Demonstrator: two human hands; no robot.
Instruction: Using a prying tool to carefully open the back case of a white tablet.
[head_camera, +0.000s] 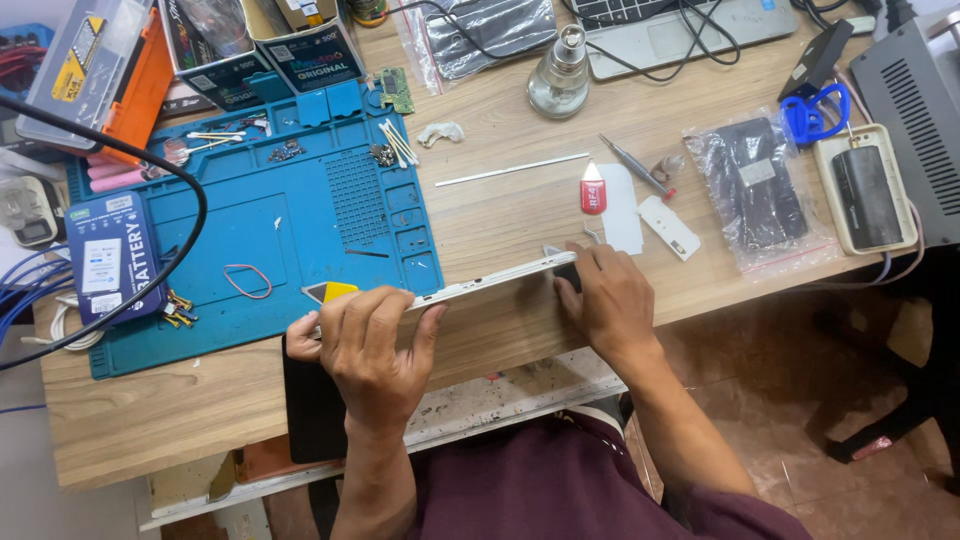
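At the desk's near edge, the left hand and right hand clamp fingers on the edge-up white tablet; likely thin, stiff, fragile; best held by its ends.

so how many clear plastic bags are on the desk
2. One bag lies at the top of the desk beside the laptop; the other bag is on the right near the blue scissors. Clutter may hide more.

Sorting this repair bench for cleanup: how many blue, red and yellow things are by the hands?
Blue: 3, mat, scissors, battery pack
Red: 2, rubber band, small tube
Yellow: 1, pick
Total: 6
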